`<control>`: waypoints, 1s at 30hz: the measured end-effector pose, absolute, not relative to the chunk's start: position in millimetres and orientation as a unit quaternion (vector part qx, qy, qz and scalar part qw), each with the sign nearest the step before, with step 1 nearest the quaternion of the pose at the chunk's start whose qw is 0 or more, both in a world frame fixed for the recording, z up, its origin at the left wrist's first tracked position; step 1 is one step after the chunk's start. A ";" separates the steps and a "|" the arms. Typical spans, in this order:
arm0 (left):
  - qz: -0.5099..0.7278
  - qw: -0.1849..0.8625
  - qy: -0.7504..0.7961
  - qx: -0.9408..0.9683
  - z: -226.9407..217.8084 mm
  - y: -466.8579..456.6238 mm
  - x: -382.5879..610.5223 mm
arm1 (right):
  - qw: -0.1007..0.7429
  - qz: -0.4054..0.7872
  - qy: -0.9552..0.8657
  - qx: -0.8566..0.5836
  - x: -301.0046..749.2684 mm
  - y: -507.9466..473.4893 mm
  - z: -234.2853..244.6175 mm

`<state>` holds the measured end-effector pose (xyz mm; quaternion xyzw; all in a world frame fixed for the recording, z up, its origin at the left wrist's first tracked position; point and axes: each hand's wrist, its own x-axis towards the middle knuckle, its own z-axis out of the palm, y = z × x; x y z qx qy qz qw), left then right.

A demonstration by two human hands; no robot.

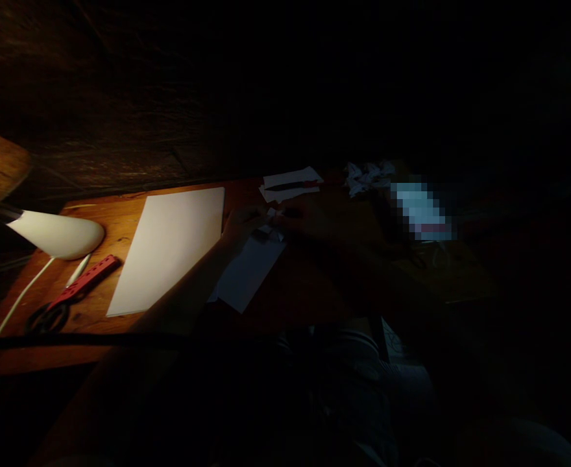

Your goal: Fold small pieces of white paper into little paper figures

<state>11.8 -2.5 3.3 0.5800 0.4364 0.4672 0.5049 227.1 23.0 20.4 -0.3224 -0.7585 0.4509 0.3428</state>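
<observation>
In the dim middle of the wooden table, a small folded piece of white paper is pinched between my two hands. My left hand grips its left side with closed fingers. From the right, my right hand closes on the same piece, though shadow hides most of its fingers. Just below them lies a flat white paper strip. Beyond my hands rest several cut paper pieces with a dark, red-ended tool across them; its kind is unclear.
A stack of white sheets lies left. Farther left are a white lamp with its cord, red-cased scissors and a white pen. Crumpled or folded papers and a lit, pixelated screen are at right.
</observation>
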 end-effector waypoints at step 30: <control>0.515 0.449 0.425 0.594 5.2 3.3 16.1 | 0.334 0.466 -0.718 -0.394 227.7 18.8 32.7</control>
